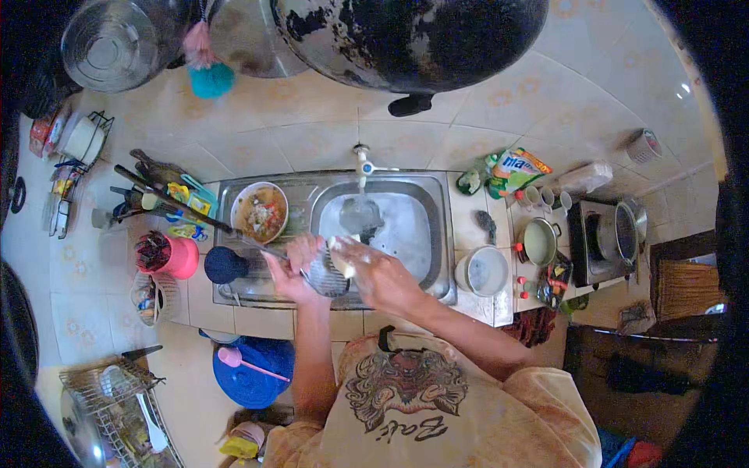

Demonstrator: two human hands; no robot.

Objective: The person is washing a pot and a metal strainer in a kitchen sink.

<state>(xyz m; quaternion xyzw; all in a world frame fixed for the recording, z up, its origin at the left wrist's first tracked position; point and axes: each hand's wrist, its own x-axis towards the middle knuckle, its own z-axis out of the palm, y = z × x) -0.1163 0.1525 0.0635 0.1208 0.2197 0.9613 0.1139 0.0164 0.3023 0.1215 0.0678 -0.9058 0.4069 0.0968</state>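
Over the front of the steel sink my left hand [298,269] grips a long-handled skimmer [327,278] close to its round, ridged metal head. Its dark handle [175,202] slants up to the left, past a bowl of food [260,212]. Pressed to the skimmer's head is a pale sponge [344,263], held in my right hand [377,275] with some white foam on the fingers. Behind the hands, water runs from a white tap [364,167] into the sink basin [436,234], which holds cloudy, sudsy water and a dark object, partly hidden.
A dark blue round item [225,265] and a pink container [175,257] stand left of the sink. To the right are a white pot [484,272], a detergent pouch [515,172] and a gas stove [594,234]. A large blackened wok [415,41] hangs overhead on the tiled wall.
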